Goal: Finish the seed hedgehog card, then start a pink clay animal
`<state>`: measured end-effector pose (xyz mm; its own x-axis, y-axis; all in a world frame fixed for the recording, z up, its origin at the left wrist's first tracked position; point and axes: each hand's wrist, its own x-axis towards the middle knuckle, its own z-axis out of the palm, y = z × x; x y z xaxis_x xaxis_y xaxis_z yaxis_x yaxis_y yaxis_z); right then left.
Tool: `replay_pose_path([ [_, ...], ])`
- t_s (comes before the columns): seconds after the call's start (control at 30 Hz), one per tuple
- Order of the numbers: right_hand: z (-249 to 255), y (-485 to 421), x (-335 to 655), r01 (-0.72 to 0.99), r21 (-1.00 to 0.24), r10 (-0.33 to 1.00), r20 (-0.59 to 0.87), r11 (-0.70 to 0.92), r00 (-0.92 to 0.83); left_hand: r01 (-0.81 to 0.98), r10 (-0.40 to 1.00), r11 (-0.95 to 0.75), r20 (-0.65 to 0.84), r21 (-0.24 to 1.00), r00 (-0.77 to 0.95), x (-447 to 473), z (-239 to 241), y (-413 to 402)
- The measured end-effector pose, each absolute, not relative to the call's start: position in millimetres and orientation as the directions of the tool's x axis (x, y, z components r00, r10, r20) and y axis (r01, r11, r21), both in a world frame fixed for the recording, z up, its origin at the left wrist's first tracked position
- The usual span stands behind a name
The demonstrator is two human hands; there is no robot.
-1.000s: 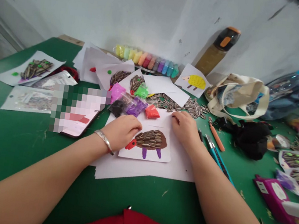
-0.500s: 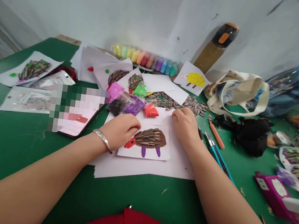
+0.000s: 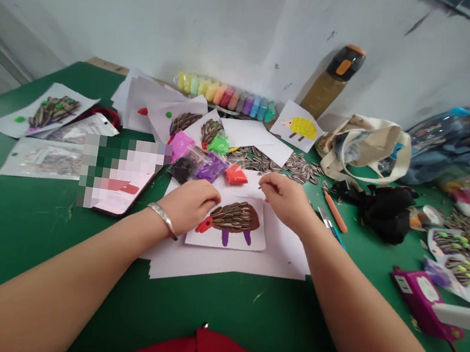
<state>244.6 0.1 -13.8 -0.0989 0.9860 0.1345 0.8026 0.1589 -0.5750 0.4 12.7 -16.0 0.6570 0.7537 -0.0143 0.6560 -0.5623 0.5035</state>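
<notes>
A white card bears a hedgehog picture made of brown clay, sunflower seeds, a red head and purple legs. My left hand, with a silver bracelet at the wrist, lies curled on the card's left edge and holds it down. Just above the card's upper right corner hovers my right hand, its fingers pinched on something small that I cannot make out. A heap of sunflower seeds lies right behind it. Small bags of coloured clay sit behind the card.
The green table carries loose white sheets, other seed pictures, a phone, a strip of clay pots, a bottle at the wall, a cloth bag, pens, a black cloth and a purple glue gun.
My right hand has come back from the seed heap toward the card, leftward and nearer, with its fingers pinched. The left hand has stayed on the card.
</notes>
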Motion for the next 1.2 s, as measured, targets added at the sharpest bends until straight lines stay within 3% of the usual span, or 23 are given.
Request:
replay_pose_path([
  [0.23,-7,-30,238,0.685,-0.728,0.999,0.009,0.029,-0.033,0.664,0.748,-0.577,-0.019,0.475,0.664,2,-14,13],
  [0.6,-38,-38,235,0.731,-0.648,0.965,0.259,0.213,-0.051,0.671,0.759,-0.564,-0.018,0.481,0.651,2,-15,12],
  [1.2,-44,-39,231,0.771,-0.588,0.951,0.301,0.245,-0.072,0.654,0.757,-0.561,-0.005,0.507,0.654,1,-17,12],
])
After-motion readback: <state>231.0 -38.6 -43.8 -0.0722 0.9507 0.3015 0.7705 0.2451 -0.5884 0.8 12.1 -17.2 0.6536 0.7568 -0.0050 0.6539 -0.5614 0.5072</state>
